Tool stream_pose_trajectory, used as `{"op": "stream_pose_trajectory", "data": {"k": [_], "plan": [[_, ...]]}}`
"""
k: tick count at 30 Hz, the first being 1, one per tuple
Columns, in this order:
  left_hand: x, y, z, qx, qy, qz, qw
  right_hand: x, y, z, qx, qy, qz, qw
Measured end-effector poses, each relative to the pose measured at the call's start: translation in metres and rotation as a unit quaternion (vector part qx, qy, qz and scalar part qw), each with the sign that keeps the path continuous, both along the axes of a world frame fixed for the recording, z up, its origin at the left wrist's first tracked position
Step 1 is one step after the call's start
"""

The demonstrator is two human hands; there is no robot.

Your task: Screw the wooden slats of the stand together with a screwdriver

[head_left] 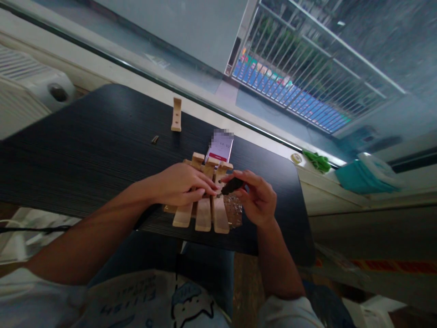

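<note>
the left hand is pressing flat on a slatted wooden rack while the right hand is pinching a dark screwdriver, all lying on a black grained bench beside a window.

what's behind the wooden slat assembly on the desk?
Behind the wooden slat assembly a phone lies with its screen lit; its near edge is hidden by the slats' upright ends. Farther back on the black desk are a loose wooden piece and a small screw.
</note>
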State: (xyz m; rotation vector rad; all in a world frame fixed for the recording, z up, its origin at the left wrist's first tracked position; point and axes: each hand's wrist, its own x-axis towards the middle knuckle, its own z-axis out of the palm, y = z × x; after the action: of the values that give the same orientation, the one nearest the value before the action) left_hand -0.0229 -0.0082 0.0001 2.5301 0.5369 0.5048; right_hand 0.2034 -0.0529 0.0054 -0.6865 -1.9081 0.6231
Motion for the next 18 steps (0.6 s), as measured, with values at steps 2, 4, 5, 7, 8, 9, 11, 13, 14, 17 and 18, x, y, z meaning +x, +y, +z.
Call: {"op": "stream_pose_trajectory", "data": {"k": [2, 4, 5, 7, 8, 9, 11, 13, 14, 17, 18], "plan": [[-0.0007, 0.0004, -0.0002, 0.001, 0.000, -0.008, 1.000, 0.0005, -0.0003, 0.0001, 0.007, -0.003, 0.000, 1.000], [-0.0013, 0.0009, -0.0008, 0.004, -0.003, -0.014, 1.000, 0.0006, -0.0003, 0.0008, 0.013, -0.001, 0.002, 1.000], [-0.0014, 0.0010, -0.0010, 0.008, -0.004, -0.016, 1.000, 0.0007, -0.0003, 0.0012, 0.012, 0.001, 0.002, 1.000], [-0.0015, 0.0007, -0.0009, 0.016, -0.001, -0.013, 1.000, 0.0008, -0.0004, 0.0017, 0.008, 0.008, 0.000, 1.000], [-0.0014, 0.0002, -0.0005, 0.021, 0.001, -0.007, 1.000, 0.0009, -0.0005, 0.0018, 0.007, 0.010, 0.002, 1.000], [-0.0014, -0.0004, 0.0000, 0.024, 0.003, -0.001, 1.000, 0.0009, -0.0006, 0.0018, 0.009, 0.012, 0.006, 1.000], [-0.0014, -0.0019, 0.0013, 0.031, 0.003, 0.010, 0.999, 0.0010, -0.0009, 0.0017, 0.019, 0.012, 0.017, 1.000], [-0.0019, -0.0029, 0.0025, 0.039, -0.007, 0.014, 0.999, 0.0011, -0.0011, 0.0015, 0.027, 0.012, 0.025, 0.999], [-0.0025, -0.0031, 0.0030, 0.044, -0.016, 0.012, 0.999, 0.0012, -0.0011, 0.0014, 0.028, 0.013, 0.025, 0.999], [-0.0050, -0.0022, 0.0042, 0.053, -0.044, 0.013, 0.998, 0.0021, -0.0010, 0.0012, 0.026, 0.013, 0.023, 0.999], [-0.0059, -0.0017, 0.0045, 0.053, -0.048, 0.018, 0.997, 0.0025, -0.0009, 0.0012, 0.026, 0.013, 0.021, 0.999]]}}
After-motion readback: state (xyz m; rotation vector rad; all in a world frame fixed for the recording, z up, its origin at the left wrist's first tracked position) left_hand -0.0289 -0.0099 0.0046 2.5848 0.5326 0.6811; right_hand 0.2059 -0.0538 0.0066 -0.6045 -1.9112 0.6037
